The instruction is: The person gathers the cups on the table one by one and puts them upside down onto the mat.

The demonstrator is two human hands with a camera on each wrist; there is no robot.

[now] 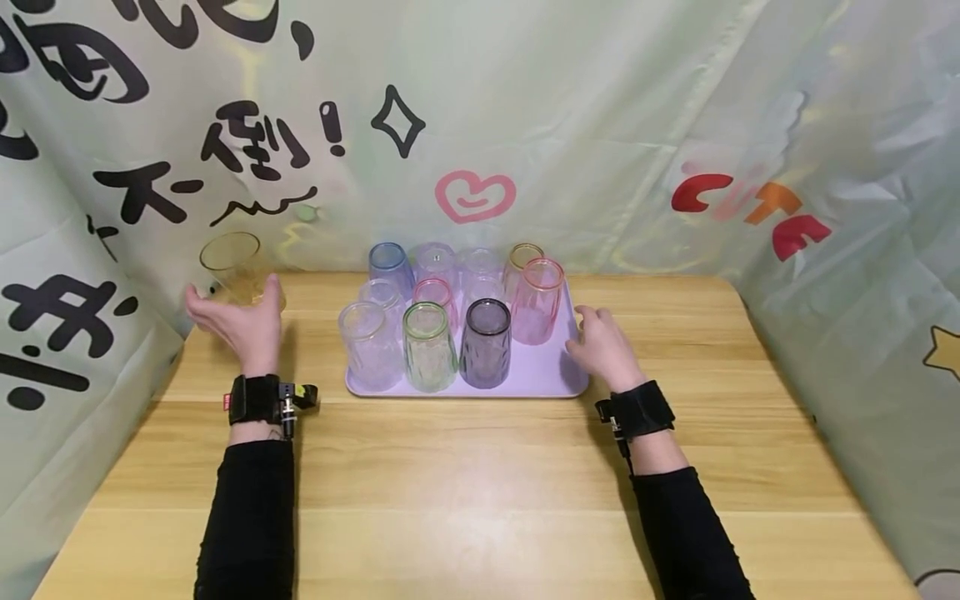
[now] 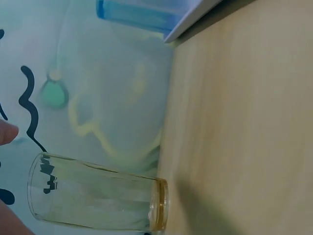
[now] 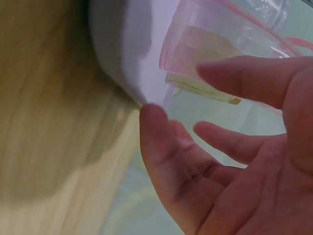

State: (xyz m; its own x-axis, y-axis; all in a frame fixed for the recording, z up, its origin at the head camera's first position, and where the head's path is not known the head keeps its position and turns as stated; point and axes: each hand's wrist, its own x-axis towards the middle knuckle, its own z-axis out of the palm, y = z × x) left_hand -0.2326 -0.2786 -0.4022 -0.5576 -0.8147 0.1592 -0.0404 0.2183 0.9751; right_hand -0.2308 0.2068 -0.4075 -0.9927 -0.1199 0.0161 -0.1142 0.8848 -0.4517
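At the table's far left, a clear yellow-tinted glass [image 1: 238, 271] stands with its thick amber base on the wood, as the left wrist view [image 2: 98, 193] shows. My left hand [image 1: 243, 325] is just in front of it, thumb and fingers spread; in the left wrist view the visible digits are apart from the glass. My right hand [image 1: 602, 343] is at the right edge of a lilac tray [image 1: 543, 371], fingers loosely bent, one fingertip at or against the tray's edge. Nearest to its thumb on the tray is a pink glass [image 1: 537, 304]. I see nothing held in that hand.
Several tinted glasses crowd the tray, among them a green glass [image 1: 430, 350], a dark grey glass [image 1: 486, 346] and a blue glass [image 1: 391, 268]. Behind the wooden table [image 1: 465, 492] hangs a printed cloth [image 1: 600, 125], which also closes both sides.
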